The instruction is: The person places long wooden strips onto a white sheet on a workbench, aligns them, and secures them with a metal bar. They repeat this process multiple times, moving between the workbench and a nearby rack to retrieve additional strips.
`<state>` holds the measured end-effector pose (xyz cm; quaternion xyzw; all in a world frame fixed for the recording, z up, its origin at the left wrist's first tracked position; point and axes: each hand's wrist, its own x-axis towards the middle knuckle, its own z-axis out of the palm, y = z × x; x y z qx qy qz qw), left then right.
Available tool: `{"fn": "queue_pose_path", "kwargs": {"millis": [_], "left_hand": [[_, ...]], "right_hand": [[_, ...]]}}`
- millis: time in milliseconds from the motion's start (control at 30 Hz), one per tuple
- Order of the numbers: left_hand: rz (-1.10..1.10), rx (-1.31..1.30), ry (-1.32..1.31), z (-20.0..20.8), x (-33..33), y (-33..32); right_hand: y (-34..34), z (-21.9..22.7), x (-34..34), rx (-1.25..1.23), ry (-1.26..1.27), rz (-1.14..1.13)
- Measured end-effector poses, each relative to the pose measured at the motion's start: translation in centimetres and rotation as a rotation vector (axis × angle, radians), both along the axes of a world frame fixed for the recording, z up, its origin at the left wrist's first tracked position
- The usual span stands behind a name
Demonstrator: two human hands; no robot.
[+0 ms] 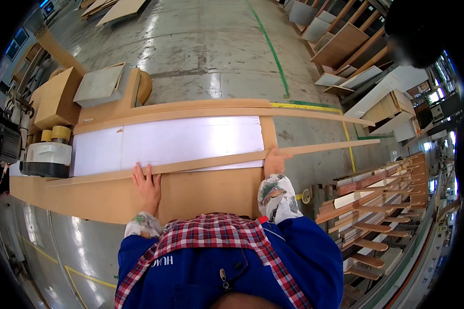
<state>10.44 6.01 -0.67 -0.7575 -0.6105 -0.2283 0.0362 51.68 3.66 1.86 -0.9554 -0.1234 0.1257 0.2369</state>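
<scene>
A long, thin tan wooden strip (211, 161) lies slantwise across the board-topped table (211, 193), its right part sticking out past the table's end. My right hand (275, 161) grips this strip near the table's right end, fingers closed over it. Further left, my left hand (147, 188) rests with fingers spread, the fingertips at the strip's near edge. Beyond the strip, a glossy white panel (191, 141) lies flat on the table. The strip's left end reaches a machine head (47, 158) with a white and black housing.
More long strips (191, 110) lie along the table's far side, overhanging at right. A cardboard box (59, 100) and a grey box (100, 86) stand at the far left. To the right, a rack (376, 216) holds many strips. Boards (340, 46) lean at the back right.
</scene>
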Motion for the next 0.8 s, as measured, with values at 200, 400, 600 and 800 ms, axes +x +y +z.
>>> {"fn": "queue_pose_path", "kwargs": {"millis": [200, 400, 600, 800], "left_hand": [[0.052, 0.033, -0.014, -0.7, -0.1, 0.0], [0.080, -0.060, 0.044, 1.9, 0.5, -0.3], [0.087, -0.034, 0.075, 1.3, 0.3, -0.4], [0.069, 0.000, 0.008, 0.2, 0.0, -0.2]], "right_hand": [[0.0, -0.7, 0.1, -0.011, -0.019, -0.002], [-0.1, -1.7, 0.7, 0.040, -0.018, -0.015], [0.1, -1.0, -0.1, 0.046, -0.045, -0.027], [0.3, -3.1, 1.1, 0.057, -0.067, -0.038]]}}
